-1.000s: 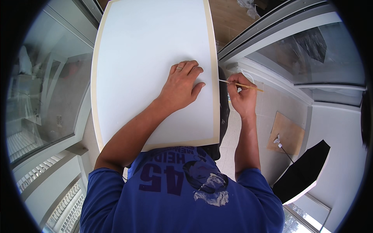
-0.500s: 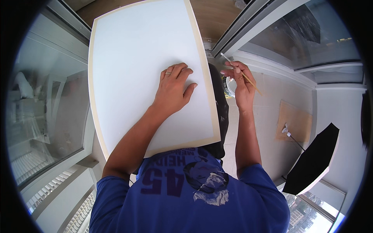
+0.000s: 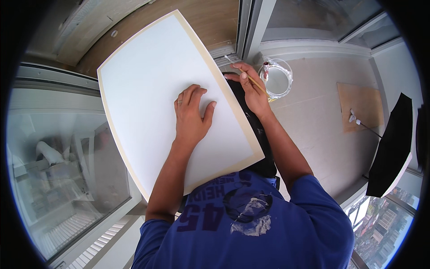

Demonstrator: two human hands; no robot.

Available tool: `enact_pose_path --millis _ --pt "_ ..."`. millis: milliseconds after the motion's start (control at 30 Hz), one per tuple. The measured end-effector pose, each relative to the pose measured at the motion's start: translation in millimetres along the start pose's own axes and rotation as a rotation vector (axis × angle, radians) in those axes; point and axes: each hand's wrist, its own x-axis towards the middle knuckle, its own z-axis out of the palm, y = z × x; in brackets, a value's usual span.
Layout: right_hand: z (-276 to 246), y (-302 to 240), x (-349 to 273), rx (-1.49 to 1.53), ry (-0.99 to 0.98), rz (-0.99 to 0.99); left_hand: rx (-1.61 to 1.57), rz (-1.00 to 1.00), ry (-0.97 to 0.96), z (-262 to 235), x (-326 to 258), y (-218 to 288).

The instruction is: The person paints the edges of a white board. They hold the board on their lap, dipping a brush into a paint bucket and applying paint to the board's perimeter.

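White panel [image 3: 148, 80] lay under left hand [image 3: 192, 115], which gripped nothing; beige border [image 3: 217, 76] on, centre unmarked, remaining work unclear. Right hand [image 3: 255, 96] pinched thin paintbrush [image 3: 254, 81] just off panel's right edge.

Over the white board [image 3: 148, 62], free room lies beyond the left hand [image 3: 191, 112], up to the far corner. A bucket [image 3: 290, 83] blocks the way just right of the right hand [image 3: 253, 92]; past it, open floor [image 3: 316, 112] reaches the brown sheet [image 3: 360, 101].
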Motion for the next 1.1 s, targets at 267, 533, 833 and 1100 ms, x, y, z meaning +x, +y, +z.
enact_pose_path --millis 267,533,833,1100 --pt "-3 3 -7 -0.029 -0.009 -0.008 0.013 0.002 0.003 0 0 -1" --pt "-6 -5 -20 -0.071 -0.008 0.030 0.010 -0.008 -0.002 -1 0 -1" --pt "-11 -15 -37 -0.076 0.009 0.042 0.011 -0.004 -0.005 1 0 -2" --pt "-12 -26 -55 -0.095 0.062 -0.003 -0.009 -0.025 -0.024 -4 -6 5"
